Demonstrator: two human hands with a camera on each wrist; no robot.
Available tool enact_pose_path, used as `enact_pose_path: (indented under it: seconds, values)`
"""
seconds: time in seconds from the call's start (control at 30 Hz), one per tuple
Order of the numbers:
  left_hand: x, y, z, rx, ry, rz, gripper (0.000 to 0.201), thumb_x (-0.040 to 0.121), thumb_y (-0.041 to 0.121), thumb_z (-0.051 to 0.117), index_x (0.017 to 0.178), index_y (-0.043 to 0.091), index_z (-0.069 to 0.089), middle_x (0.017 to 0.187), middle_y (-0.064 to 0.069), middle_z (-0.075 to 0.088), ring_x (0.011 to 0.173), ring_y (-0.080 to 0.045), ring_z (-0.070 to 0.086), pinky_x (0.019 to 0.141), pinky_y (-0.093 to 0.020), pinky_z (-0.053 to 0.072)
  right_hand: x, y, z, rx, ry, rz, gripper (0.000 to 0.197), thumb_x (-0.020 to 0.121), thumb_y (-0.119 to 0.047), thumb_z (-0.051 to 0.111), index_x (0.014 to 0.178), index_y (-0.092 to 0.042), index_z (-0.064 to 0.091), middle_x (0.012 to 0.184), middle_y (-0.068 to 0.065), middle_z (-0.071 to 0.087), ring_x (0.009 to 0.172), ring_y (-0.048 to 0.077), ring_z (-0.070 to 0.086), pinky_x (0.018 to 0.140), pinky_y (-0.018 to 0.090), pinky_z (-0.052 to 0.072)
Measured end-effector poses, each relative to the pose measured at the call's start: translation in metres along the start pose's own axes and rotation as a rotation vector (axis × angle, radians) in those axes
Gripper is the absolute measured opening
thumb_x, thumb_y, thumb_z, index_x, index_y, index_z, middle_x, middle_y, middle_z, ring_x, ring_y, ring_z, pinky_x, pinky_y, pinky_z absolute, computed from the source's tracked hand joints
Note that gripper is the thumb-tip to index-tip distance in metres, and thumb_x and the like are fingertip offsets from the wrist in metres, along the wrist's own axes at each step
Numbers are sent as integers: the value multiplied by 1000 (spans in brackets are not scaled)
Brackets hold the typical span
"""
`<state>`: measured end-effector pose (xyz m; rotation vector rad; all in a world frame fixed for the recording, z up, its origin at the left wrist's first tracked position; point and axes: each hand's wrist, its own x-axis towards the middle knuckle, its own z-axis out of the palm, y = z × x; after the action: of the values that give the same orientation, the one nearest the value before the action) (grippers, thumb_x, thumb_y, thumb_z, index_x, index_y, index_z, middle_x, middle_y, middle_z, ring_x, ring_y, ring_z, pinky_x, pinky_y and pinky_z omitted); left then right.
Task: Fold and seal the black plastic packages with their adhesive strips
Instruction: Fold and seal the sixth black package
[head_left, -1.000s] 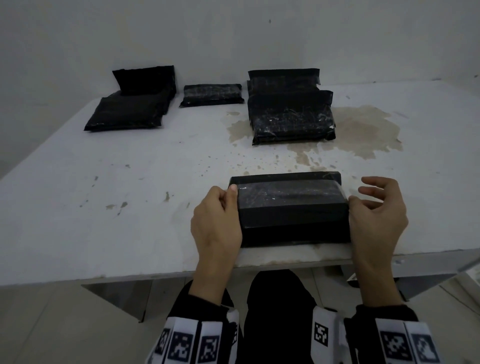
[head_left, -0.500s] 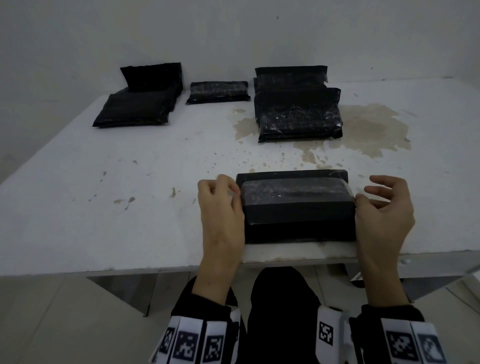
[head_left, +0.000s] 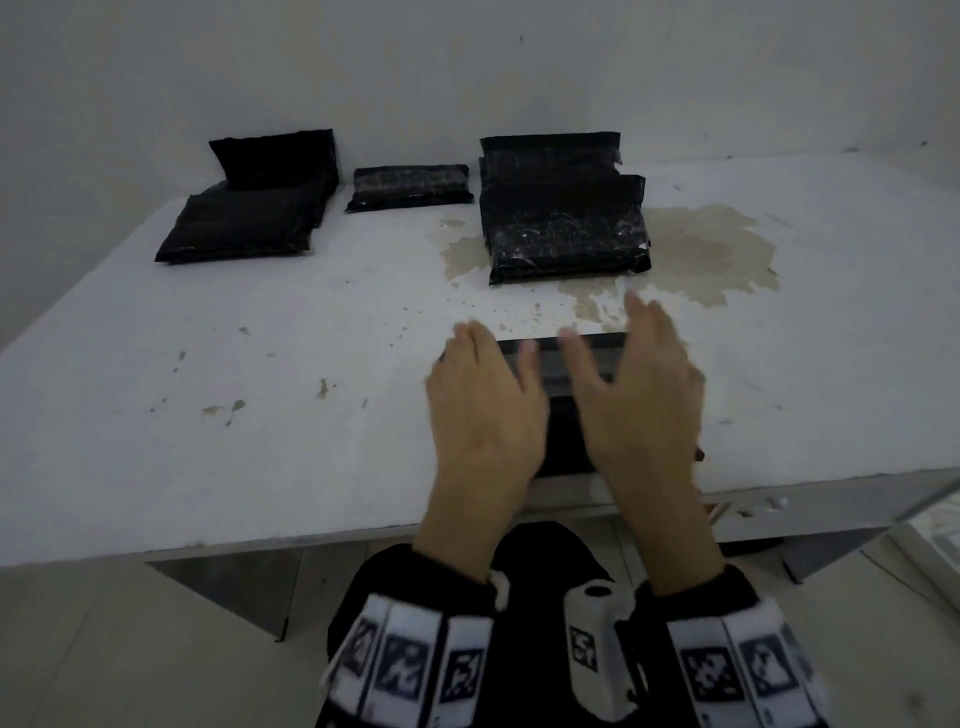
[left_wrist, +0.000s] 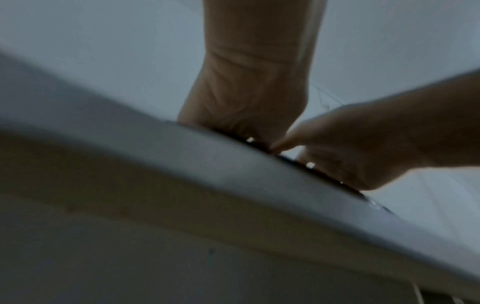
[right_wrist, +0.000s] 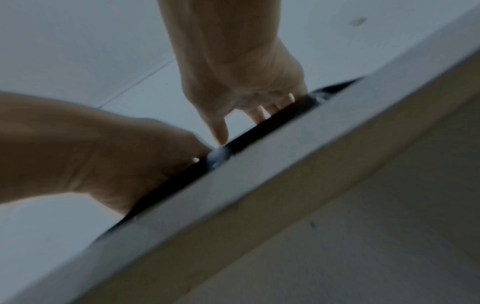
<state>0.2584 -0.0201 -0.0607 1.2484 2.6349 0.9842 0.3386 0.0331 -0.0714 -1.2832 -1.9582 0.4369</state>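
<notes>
A black plastic package (head_left: 565, 423) lies at the near edge of the white table (head_left: 260, 415), its flap folded over. Both hands rest flat on top of it and hide most of it. My left hand (head_left: 483, 405) covers its left half, fingers straight and pointing away. My right hand (head_left: 641, 395) covers the right half, fingers spread and blurred. In the left wrist view the left hand (left_wrist: 246, 92) presses down on the thin dark package (left_wrist: 326, 174). The right wrist view shows the right hand (right_wrist: 241, 72) with fingertips on the package (right_wrist: 259, 131).
At the back of the table lie more black packages: a stack at the left (head_left: 249, 218), a small one in the middle (head_left: 410, 187), and a stack at the right (head_left: 563, 228) on a brown stain (head_left: 717, 254). A white wall rises behind.
Both hands left the package's two ends and came onto its top, fingers now straight and flat. The clear strip held at the ends is no longer seen.
</notes>
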Motion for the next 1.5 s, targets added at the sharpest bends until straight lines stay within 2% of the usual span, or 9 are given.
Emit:
enact_pose_path:
  seconds: [0.1, 0.2, 0.33, 0.47, 0.7, 1.13, 1.23, 1.37, 1.5]
  values:
    - [0, 2, 15, 160, -197, -120, 75, 96, 51, 25, 148, 5, -3, 156, -8, -12, 144, -22, -6, 115, -39, 14, 3, 3, 5, -293, -238, 119, 84, 89, -63, 34, 147, -6, 14, 153, 21, 15, 140, 30, 20, 108, 40, 25]
    - [1, 0, 12, 84, -238, -145, 78, 97, 46, 30, 145, 1, -12, 153, -12, -21, 144, -24, -8, 115, -36, 11, 11, 18, -3, -238, -293, 238, 77, 90, -59, 39, 138, 0, 30, 132, 20, 47, 114, 36, 50, 84, 39, 42]
    - [6, -2, 7, 129, -225, -182, 61, 100, 16, 29, 145, -5, -7, 154, -21, -9, 141, -31, 14, 108, -30, 22, 16, 32, -9, -184, -250, 122, 31, 100, -28, 33, 89, -2, 45, 94, 18, 59, 75, 27, 47, 62, 31, 31]
    - [11, -1, 2, 110, -168, -229, 53, 98, 12, 31, 145, -4, 11, 149, -23, 24, 129, -31, 36, 99, -29, 28, 20, 34, -16, -309, -303, 43, 25, 96, -5, 35, 71, -10, 36, 73, 6, 42, 80, 27, 49, 55, 26, 22]
    - [15, 9, 19, 165, -105, -287, 97, 74, 74, 47, 131, -2, 30, 133, -15, 39, 122, -28, 38, 97, -36, 35, 18, 17, -1, -185, -247, 212, 78, 79, -70, 45, 116, -2, 42, 114, 15, 50, 105, 30, 47, 81, 36, 39]
    - [23, -13, 10, -7, -44, -215, 23, 97, 7, 33, 109, -3, 50, 114, -19, 54, 102, -29, 52, 77, -32, 40, 34, 41, 0, -180, -240, 58, 24, 99, -8, 28, 95, -1, 51, 94, 20, 51, 81, 28, 46, 55, 28, 17]
    - [14, -20, 2, -63, -85, -216, 38, 102, 20, 25, 123, -5, 44, 123, -22, 53, 102, -27, 51, 89, -32, 37, 28, 38, -9, -175, -207, 190, 41, 102, -24, 24, 106, 5, 53, 116, 21, 52, 102, 32, 48, 80, 34, 33]
    - [2, -23, -6, 52, -99, -109, 65, 99, 40, 14, 145, 2, -11, 155, -16, -11, 144, -25, -7, 114, -38, -8, 8, 18, -25, -107, -191, 213, 65, 98, -44, 20, 145, 0, 17, 154, 19, 13, 140, 32, 16, 113, 46, 13]
    - [-9, -19, 4, -56, -239, -91, 60, 102, 28, 23, 146, -1, -5, 154, -21, -7, 142, -33, 4, 115, -37, 16, -9, 13, -10, -245, -269, 108, 62, 101, -35, 25, 145, 6, 8, 144, 21, 36, 130, 30, 37, 113, 37, 22]
